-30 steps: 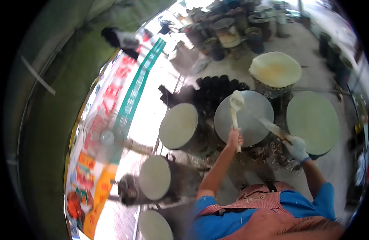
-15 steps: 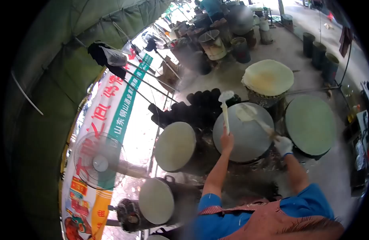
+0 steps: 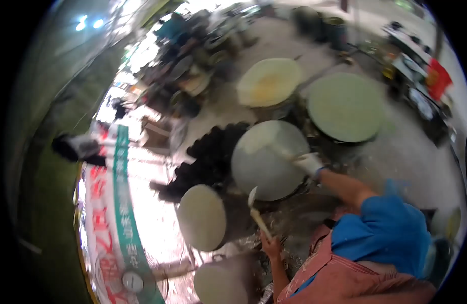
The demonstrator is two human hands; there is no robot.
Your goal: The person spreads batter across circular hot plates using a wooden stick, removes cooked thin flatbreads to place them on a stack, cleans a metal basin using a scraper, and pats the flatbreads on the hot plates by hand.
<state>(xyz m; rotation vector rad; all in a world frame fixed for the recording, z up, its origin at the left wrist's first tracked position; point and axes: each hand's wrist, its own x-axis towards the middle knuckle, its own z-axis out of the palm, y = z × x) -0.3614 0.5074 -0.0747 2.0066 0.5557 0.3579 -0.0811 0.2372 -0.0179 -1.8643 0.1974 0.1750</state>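
Ladle (image 3: pixel 260 223) in the left hand (image 3: pixel 272 247), spreader (image 3: pixel 285 152) in the right hand (image 3: pixel 308 163), beside a round griddle (image 3: pixel 271 175)

The left fingers are clamped around the ladle's handle, though blur hides each finger's place. The right hand wears a pale glove, its fingers closed on the spreader's near end; the glove covers that end, and individual fingers cannot be made out.

The spreader lies over the griddle, its far end so smeared that it runs into a pale patch of batter (image 3: pixel 258 139) near the far rim. Whether the blade touches the plate cannot be told. Its long axis slants from the glove up and left, away from the person.

The ladle also points up and left but stands steeper, its pale head uppermost near the griddle's lower left rim. The head shows nearly edge-on, so what it holds is hidden.

Beyond the griddle sits a stack of flatbreads (image 3: pixel 269 85), browned in the middle. A greenish griddle (image 3: pixel 347 109) stands to the right, a paler griddle (image 3: pixel 203 218) to the left, and another plate (image 3: pixel 218 285) is cut off by the bottom edge. Dark cylinders (image 3: pixel 205 159) blur together at left. The banner (image 3: pixel 104 213) is partly covered by a fan (image 3: pixel 133 281), whose blades are indistinct.
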